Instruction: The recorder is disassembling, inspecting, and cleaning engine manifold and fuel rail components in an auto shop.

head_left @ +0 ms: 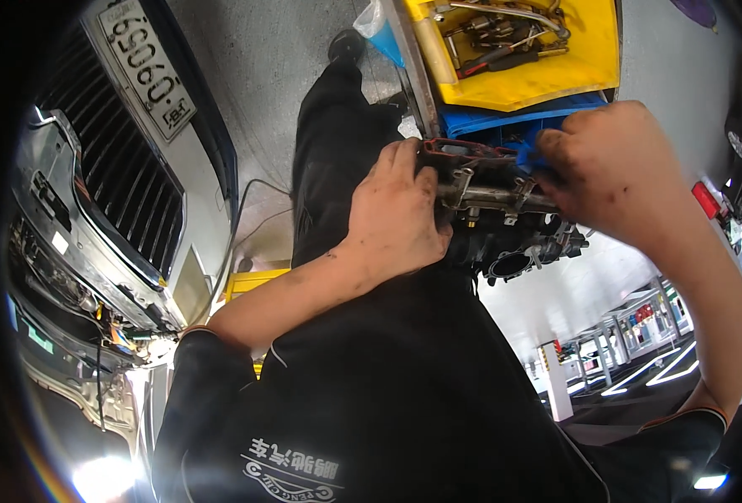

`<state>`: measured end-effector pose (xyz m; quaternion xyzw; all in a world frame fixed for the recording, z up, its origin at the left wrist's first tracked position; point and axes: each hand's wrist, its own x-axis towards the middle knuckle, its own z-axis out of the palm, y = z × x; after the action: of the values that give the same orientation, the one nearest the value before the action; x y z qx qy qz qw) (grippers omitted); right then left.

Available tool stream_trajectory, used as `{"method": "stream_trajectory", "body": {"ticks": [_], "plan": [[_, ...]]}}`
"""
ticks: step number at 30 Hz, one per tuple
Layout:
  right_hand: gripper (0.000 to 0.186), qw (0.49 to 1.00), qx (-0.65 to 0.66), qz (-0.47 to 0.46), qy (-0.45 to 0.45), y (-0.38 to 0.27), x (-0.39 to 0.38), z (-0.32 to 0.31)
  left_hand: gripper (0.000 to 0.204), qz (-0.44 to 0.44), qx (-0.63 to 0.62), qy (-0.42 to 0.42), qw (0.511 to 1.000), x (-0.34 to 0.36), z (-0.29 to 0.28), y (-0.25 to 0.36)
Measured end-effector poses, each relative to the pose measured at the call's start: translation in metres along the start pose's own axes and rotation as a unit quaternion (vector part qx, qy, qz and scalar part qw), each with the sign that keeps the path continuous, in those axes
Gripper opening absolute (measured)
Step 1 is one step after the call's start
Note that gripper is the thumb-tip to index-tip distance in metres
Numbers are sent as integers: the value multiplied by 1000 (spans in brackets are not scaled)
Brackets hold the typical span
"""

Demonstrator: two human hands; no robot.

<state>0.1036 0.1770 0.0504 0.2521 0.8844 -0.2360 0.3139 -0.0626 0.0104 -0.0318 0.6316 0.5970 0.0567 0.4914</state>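
i see grimy black metal engine part [505, 210] with silver rail, round port below. left hand [396, 214] grips its side, right hand [610, 159] clasps far end; underside hidden by hands.

Bright daylight, fisheye-bent edges, lower-left glare

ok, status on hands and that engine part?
Left hand grips black engine part. Right hand on its far end, blue rag beneath. Yellow tool tray close behind.
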Motion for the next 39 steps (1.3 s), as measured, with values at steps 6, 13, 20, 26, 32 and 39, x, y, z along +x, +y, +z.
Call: {"method": "stream_trajectory", "body": {"ticks": [6, 13, 20, 26, 32, 39], "plan": [[20, 996, -13, -44, -73, 18, 17, -7, 49, 15, -12, 14, 1000, 1, 6, -3], [22, 991, -39, -109, -65, 32, 26, -4, 49, 7, -24, -1, 1000, 2, 4, -3], [17, 983, -77, -84, -143, 14, 26, -17, 48, 11, -31, 8, 999, 0, 9, -5], [18, 991, -49, -78, -95, -1, -6, -18, 45, 33, -48, 30, 998, 0, 8, -5], [21, 998, -31, -38, -50, -4, -17, -13, 44, 29, -51, 35, 998, 0, 8, -7], [23, 997, -37, -40, -53, -6, -18, -6, 47, 33, -40, 37, 998, 1, 12, -7]]}}
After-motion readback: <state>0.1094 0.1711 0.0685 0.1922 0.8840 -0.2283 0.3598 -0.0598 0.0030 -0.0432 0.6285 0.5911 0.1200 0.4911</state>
